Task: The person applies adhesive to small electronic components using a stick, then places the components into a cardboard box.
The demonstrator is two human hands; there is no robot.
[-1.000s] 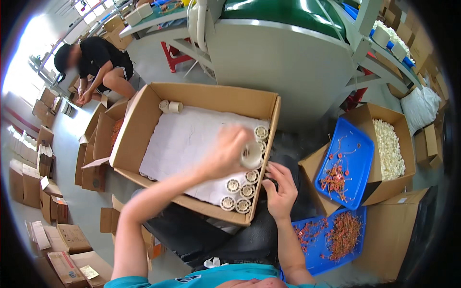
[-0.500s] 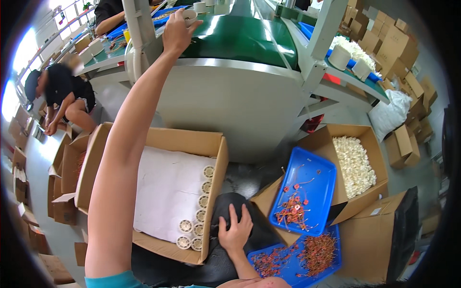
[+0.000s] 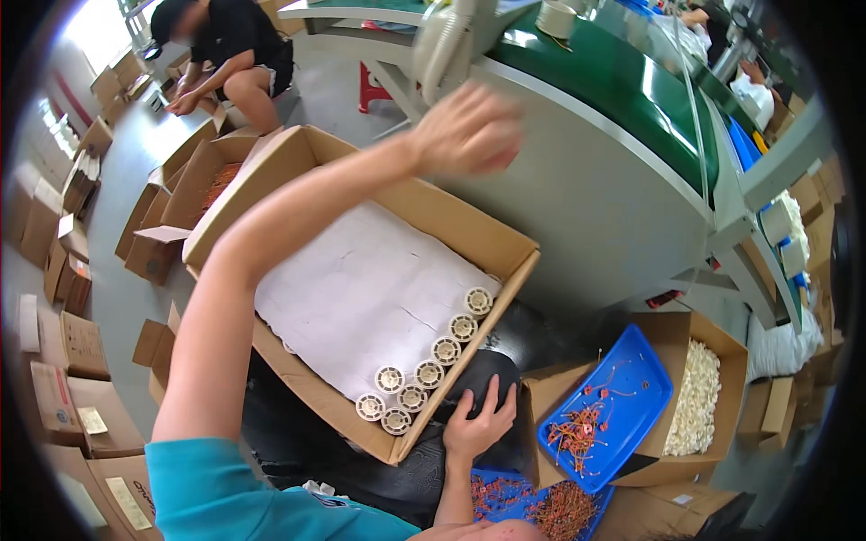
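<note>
My left hand (image 3: pixel 469 131) hangs in the air between the open cardboard box and the green conveyor belt (image 3: pixel 595 54). Motion smears its fingers, and I see nothing clearly in them. A white cup-like part (image 3: pixel 556 20) stands on the belt beyond it. Below my left forearm is the cardboard box (image 3: pixel 487 221), lined with a white sheet (image 3: pixel 361 279). Several round white slotted parts (image 3: pixel 429 373) sit along its right side and near corner. My right hand (image 3: pixel 483 422) rests with spread fingers on my dark-clad knee (image 3: pixel 483 370), beside the box.
A blue tray (image 3: pixel 645 379) of red-and-orange wired pieces lies tilted on a box of small white parts (image 3: pixel 693 397). Another blue tray (image 3: pixel 591 523) sits below it. A person (image 3: pixel 239 54) crouches at the far left near open cartons (image 3: pixel 194 189). A machine frame borders the belt.
My left hand has come back from the belt, where it held a white cup-like part; one now stands there. The view has turned left. My right hand stays on the knee.
</note>
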